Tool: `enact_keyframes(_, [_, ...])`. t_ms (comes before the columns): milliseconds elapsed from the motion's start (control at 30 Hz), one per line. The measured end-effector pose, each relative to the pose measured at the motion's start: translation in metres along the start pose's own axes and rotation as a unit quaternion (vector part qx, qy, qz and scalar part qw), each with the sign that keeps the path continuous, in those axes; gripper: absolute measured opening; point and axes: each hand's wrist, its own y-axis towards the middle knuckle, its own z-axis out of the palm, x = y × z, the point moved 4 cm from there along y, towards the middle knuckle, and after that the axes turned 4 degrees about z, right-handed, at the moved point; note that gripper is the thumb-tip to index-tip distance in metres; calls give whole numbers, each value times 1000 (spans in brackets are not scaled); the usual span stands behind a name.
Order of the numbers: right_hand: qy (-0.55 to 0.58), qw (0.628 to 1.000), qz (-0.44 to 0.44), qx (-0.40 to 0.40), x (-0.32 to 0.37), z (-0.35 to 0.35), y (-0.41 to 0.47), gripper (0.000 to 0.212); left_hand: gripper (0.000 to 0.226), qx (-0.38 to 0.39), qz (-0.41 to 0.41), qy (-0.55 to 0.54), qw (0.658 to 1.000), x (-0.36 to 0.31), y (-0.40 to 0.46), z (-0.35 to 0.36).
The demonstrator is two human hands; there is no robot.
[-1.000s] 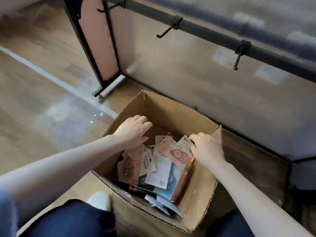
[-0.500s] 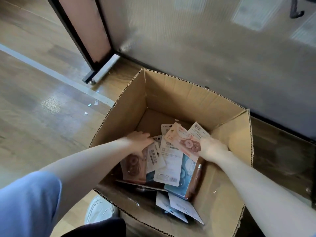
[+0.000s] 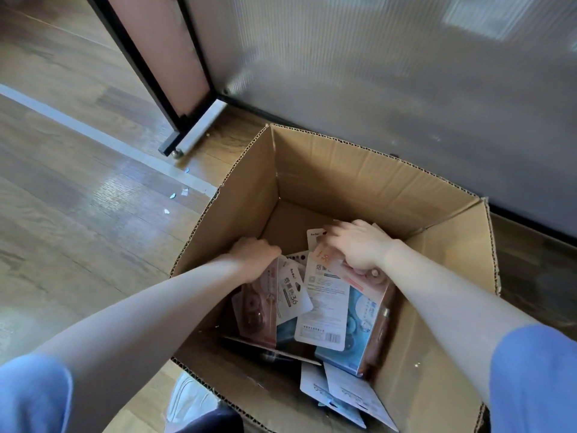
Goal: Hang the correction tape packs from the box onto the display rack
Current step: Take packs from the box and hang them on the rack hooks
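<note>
An open cardboard box (image 3: 368, 185) stands on the wooden floor, with several correction tape packs lying loose inside. My left hand (image 3: 254, 256) reaches into the box's left side, fingers curled down over the top edge of a pink pack (image 3: 254, 310). My right hand (image 3: 356, 245) is deeper in at the middle. Its fingers are curled round the top of another pink pack (image 3: 373, 278). That pack lies over a white card back (image 3: 323, 303) and a blue pack (image 3: 363, 310). The rack's hooks are out of view.
The display rack's translucent panel (image 3: 374, 73) rises just behind the box, and its black frame foot (image 3: 175, 148) rests on the floor at the left. Small paper scraps (image 3: 184, 192) lie on the floor. A white shoe (image 3: 190, 404) shows beside the box's near corner.
The view has tilted down, so the rack's bar and hooks have left the frame. Both hands have gone deeper into the box, and the right hand has shifted left onto the top of the packs.
</note>
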Motion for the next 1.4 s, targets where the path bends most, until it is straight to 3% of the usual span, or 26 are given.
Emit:
enact_keyframes(133, [-32,999,6,9,4,0,6,60,41,27,15,-11,999,3,-2,2])
enact_keyframes(233, [-81,994,-21,-76,8,-19,1,37,20,16,-2,-17,1000,3,-3,-4])
enact_keyframes(300, [-80,990,-40,-106,9,-34,-7,28,20,14,-21,-34,999,2,-6,-13])
enact_keyframes(467, [5,998,13,-62,-12,-56,-45,14,19,14,6,-79,997,-5,-23,-40])
enact_keyframes(600, [72,994,60,-64,-35,-70,-90,10,18,-35,12,-58,998,-19,-46,-74])
enact_keyframes(800, [157,961,146,-173,-53,-117,-164,11,18,-123,24,-1,992,-47,-90,-146])
enact_keyframes(1200, [179,892,199,-365,-82,-218,-295,14,20,-235,71,73,967,-111,-160,-294])
enact_keyframes(1400, [180,872,230,-393,-100,-253,-360,12,20,-276,99,76,953,-155,-191,-359])
